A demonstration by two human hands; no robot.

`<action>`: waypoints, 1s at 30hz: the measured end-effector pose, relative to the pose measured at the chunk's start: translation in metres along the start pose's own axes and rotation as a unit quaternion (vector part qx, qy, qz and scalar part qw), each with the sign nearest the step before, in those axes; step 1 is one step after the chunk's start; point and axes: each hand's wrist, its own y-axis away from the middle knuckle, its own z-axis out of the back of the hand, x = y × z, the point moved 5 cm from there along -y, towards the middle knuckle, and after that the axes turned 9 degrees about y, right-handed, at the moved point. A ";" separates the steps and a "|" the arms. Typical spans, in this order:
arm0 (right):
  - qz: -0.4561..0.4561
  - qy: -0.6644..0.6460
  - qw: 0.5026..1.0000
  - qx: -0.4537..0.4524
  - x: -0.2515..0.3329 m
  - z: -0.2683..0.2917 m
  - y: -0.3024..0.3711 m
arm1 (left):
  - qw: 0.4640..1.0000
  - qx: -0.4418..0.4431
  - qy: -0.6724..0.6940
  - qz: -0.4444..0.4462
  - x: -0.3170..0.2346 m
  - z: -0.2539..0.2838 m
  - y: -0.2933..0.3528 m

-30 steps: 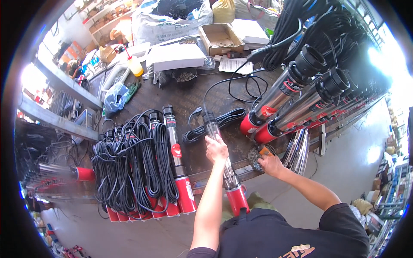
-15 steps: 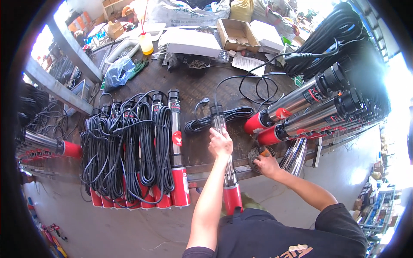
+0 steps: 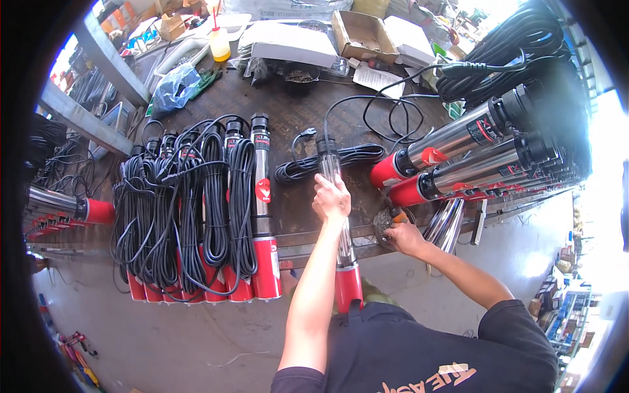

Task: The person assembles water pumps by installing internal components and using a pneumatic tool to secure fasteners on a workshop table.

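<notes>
Across the edge of the worktop (image 3: 295,108), mid-frame: a red-ended tube (image 3: 346,252), wrapped by the left hand (image 3: 332,198). Could slip down if held loosely. Lower right of centre: right hand (image 3: 406,238), curled by a dish (image 3: 381,226); cannot tell if pinching.

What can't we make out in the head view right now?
Head view, all:
Pump: surface under the left hand, covered by it.
Pump's bottom end: hidden at the dark shirt.
Orange item: partly covered by the right hand; too small to tell whether it's gripped.
White sack: top cut off by the upper edge.
Rear pumps at right: mostly behind the front ones.
</notes>
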 end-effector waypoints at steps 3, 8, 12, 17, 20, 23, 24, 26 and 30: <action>-0.015 -0.015 1.000 -0.017 0.000 0.004 -0.001 | 1.000 -0.002 -0.007 -0.002 0.001 -0.001 0.000; -0.037 -0.013 0.998 -0.045 -0.001 0.013 0.000 | 1.000 -0.007 -0.011 -0.002 -0.002 -0.001 0.000; -0.041 -0.034 0.997 -0.051 0.002 0.027 -0.004 | 1.000 -0.006 -0.011 0.001 -0.003 0.002 0.000; -0.061 -0.057 0.996 -0.031 -0.006 0.030 -0.006 | 1.000 -0.009 -0.003 0.003 -0.004 0.002 0.001; -0.048 -0.038 0.998 -0.014 -0.012 0.028 -0.011 | 1.000 -0.008 0.000 0.004 -0.006 0.002 0.002; -0.032 -0.087 0.995 -0.024 -0.007 0.039 -0.027 | 1.000 0.002 -0.002 0.009 0.001 0.000 -0.001; -0.049 -0.139 0.988 -0.051 -0.003 0.052 -0.040 | 1.000 -0.007 0.000 0.000 0.000 0.000 -0.001; -0.086 -0.242 0.961 -0.105 0.009 0.083 -0.076 | 1.000 -0.022 0.002 -0.018 -0.003 0.002 0.001; -0.082 -0.392 0.908 -0.125 0.019 0.109 -0.160 | 1.000 0.002 -0.011 -0.018 -0.011 0.004 0.002</action>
